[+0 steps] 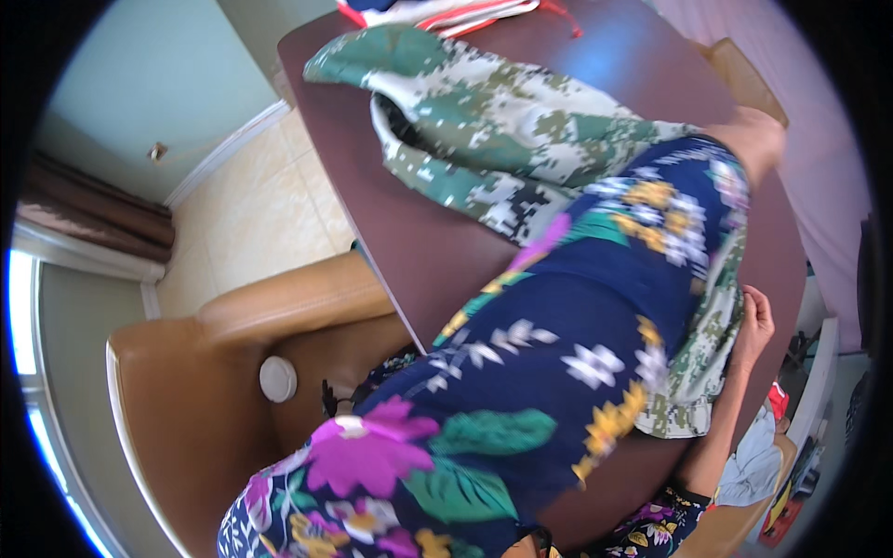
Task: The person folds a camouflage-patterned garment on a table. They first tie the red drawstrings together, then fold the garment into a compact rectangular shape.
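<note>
A camouflage garment (558, 118) in green, white and black lies spread across the brown table (446, 244). My left arm, in a navy floral sleeve (600, 300), reaches over its middle and covers much of it. Past that sleeve shows bare skin of my left arm (753, 139), blurred; the left hand itself is hidden. My right hand (757, 321) touches the garment's right edge with curled fingers. Whether cloth is pinched between them is not clear. A hemmed end of the garment (677, 418) lies beside my right forearm.
Folded white cloth with red edging (481, 14) rests at the table's far end. A tan leather chair (188, 418) with a round white object (278, 379) stands at left. Grey-blue clothing (750, 460) hangs over another chair at right.
</note>
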A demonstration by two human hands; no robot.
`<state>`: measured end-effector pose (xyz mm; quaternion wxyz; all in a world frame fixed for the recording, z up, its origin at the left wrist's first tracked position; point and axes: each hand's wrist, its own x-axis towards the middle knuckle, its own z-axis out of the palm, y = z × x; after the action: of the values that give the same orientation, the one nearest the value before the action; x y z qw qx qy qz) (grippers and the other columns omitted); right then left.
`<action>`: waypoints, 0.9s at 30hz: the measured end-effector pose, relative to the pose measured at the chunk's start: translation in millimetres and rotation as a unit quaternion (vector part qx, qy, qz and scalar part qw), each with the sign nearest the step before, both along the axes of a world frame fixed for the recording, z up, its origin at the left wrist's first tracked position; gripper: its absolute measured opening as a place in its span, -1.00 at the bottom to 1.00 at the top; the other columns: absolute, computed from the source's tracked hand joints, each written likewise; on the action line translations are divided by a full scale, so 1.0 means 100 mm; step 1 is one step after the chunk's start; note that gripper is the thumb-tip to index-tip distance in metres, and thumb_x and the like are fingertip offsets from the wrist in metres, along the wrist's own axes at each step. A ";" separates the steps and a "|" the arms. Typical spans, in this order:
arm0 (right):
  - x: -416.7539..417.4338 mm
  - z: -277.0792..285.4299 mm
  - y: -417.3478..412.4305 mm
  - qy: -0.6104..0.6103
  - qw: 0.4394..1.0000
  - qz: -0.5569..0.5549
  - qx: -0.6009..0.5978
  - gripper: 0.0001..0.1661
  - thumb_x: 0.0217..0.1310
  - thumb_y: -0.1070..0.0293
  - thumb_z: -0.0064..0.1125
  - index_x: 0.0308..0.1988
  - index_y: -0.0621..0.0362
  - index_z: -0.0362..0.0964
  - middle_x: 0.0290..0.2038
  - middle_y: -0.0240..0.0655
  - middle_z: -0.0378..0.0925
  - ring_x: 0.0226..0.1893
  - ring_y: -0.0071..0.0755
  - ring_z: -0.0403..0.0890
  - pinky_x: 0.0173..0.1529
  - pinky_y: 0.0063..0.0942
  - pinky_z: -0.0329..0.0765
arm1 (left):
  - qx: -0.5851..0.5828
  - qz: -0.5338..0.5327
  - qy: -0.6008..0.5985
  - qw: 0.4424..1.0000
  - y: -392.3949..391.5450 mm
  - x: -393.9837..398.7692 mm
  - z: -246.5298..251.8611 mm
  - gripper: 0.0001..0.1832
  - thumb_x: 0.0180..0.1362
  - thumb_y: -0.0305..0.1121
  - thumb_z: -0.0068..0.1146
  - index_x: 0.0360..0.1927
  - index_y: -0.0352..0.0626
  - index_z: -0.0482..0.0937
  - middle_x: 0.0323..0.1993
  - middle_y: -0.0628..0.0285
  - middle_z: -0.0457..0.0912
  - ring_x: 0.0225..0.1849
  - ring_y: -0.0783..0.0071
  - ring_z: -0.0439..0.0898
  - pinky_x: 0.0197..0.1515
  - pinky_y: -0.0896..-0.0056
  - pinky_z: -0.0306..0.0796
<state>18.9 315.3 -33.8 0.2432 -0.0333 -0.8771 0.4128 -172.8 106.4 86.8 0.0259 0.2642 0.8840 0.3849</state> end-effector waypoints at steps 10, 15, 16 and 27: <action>-0.05 0.14 -0.26 -0.006 0.997 -0.023 0.079 -0.80 0.17 0.45 0.02 -0.25 0.34 0.46 -0.32 -0.23 0.55 -0.29 -0.39 0.49 -0.08 -0.48 0.41 | -0.092 -0.119 0.117 0.982 -0.33 0.41 -0.12 -0.75 0.12 -0.29 0.01 -0.20 -0.21 0.54 -0.30 0.17 0.56 -0.23 0.38 0.51 -0.20 0.39 0.40; -0.16 -0.05 -0.11 -0.026 0.998 -0.014 -0.052 -0.77 0.18 0.42 0.04 -0.17 0.27 0.49 -0.33 -0.37 0.55 -0.31 -0.58 0.49 -0.15 -0.64 0.39 | -0.168 -0.101 0.129 0.972 -0.92 0.41 -0.22 -0.77 0.13 -0.29 0.00 -0.27 -0.24 0.54 -0.41 0.21 0.55 -0.35 0.42 0.50 -0.29 0.44 0.39; -0.10 0.02 -0.16 -0.031 0.997 -0.023 -0.067 -0.77 0.17 0.41 0.06 -0.18 0.27 0.50 -0.36 -0.40 0.54 -0.33 -0.61 0.48 -0.18 -0.66 0.38 | -0.172 -0.106 0.125 0.971 -0.99 0.40 -0.22 -0.77 0.13 -0.30 0.00 -0.29 -0.25 0.54 -0.43 0.22 0.54 -0.38 0.43 0.50 -0.31 0.44 0.39; 1.26 0.65 -0.92 -0.034 0.872 0.324 0.365 -0.33 -0.30 0.08 0.34 -0.17 0.30 0.44 -0.21 -0.17 0.51 -0.20 -0.10 0.55 -0.11 -0.26 0.43 | -0.173 -0.089 -0.043 0.980 -2.04 1.23 -0.45 -0.64 0.08 -0.31 0.11 -0.10 -0.36 0.47 -0.20 0.07 0.56 -0.13 0.33 0.52 -0.02 0.37 0.37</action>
<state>145.0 222.9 30.9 0.0607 0.3299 -0.9347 0.1175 -50.3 -98.0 42.0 0.1435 0.3168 0.9082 0.2330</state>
